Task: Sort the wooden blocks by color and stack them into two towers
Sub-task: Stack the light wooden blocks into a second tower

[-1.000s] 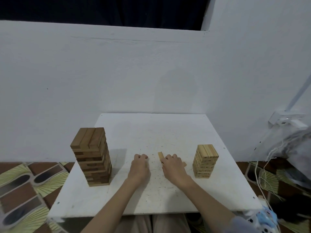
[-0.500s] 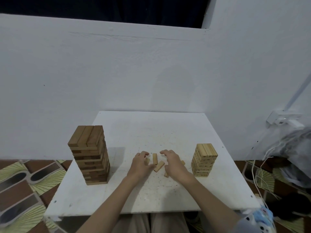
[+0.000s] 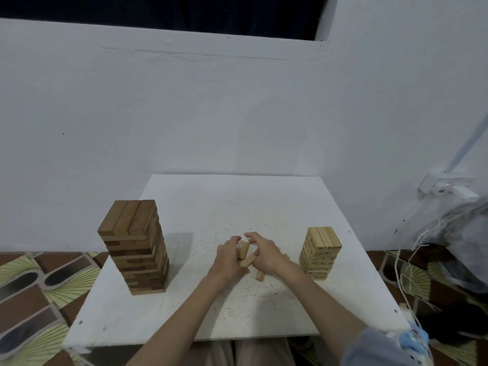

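A tall tower of dark brown blocks (image 3: 137,247) stands on the left of the white table (image 3: 237,207). A shorter tower of light blocks (image 3: 319,253) stands on the right. Between them lie a few loose light blocks (image 3: 248,260), one of them (image 3: 260,276) nearer me. My left hand (image 3: 228,260) curls its fingers round a tilted light block (image 3: 244,250). My right hand (image 3: 266,253) arches over the loose blocks with curved fingers, its thumb beside them. Part of the pile is hidden under my hands.
A white wall rises right behind the table. A patterned floor (image 3: 31,286) shows on the left. At the right are white cords (image 3: 406,273), a wall socket (image 3: 446,186) and a grey bag (image 3: 464,239).
My hands have drawn closer together around the loose blocks. The left hand has tipped one light block up; before, the blocks lay flat and spread between the hands.
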`<act>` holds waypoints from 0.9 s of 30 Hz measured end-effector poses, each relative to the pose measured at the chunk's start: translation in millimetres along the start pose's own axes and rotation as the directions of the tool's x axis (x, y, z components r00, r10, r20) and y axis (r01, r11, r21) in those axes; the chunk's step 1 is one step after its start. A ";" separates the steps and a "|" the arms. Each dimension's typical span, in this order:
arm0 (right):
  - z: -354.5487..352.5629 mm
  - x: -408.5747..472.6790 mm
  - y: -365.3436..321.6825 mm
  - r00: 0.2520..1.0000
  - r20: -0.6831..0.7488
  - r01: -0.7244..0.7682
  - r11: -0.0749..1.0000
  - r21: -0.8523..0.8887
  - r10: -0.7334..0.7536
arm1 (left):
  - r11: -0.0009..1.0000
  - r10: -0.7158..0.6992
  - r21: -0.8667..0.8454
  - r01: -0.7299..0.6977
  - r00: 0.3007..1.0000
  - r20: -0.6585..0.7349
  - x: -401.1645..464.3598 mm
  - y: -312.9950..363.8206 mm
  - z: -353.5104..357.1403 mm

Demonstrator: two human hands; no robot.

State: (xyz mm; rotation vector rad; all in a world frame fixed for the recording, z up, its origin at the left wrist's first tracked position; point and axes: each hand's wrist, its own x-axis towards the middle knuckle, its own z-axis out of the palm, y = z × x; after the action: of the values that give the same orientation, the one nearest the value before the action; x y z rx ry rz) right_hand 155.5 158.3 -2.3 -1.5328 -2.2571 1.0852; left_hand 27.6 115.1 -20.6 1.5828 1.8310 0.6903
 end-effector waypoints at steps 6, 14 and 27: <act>1.8 2.6 0.8 1.000 0.003 -0.014 1.000 0.028 0.014 | 0.999 0.023 -0.049 -0.023 1.000 -0.002 -5.4 -6.7 -3.3; 8.0 1.7 0.3 0.995 0.065 -0.079 0.994 0.071 0.074 | 0.996 0.030 -0.089 -0.029 0.999 0.016 -9.6 -10.5 -7.4; 19.5 -2.3 -1.2 0.993 0.018 -0.122 0.971 0.206 0.121 | 0.982 -0.145 -0.123 0.144 0.989 0.007 -20.4 -18.9 -27.1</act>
State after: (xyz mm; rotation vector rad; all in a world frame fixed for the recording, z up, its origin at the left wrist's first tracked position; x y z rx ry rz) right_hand 145.1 147.2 -14.8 -1.5989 -2.0018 1.3118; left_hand -3.1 92.3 -13.8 1.3562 1.8469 0.7234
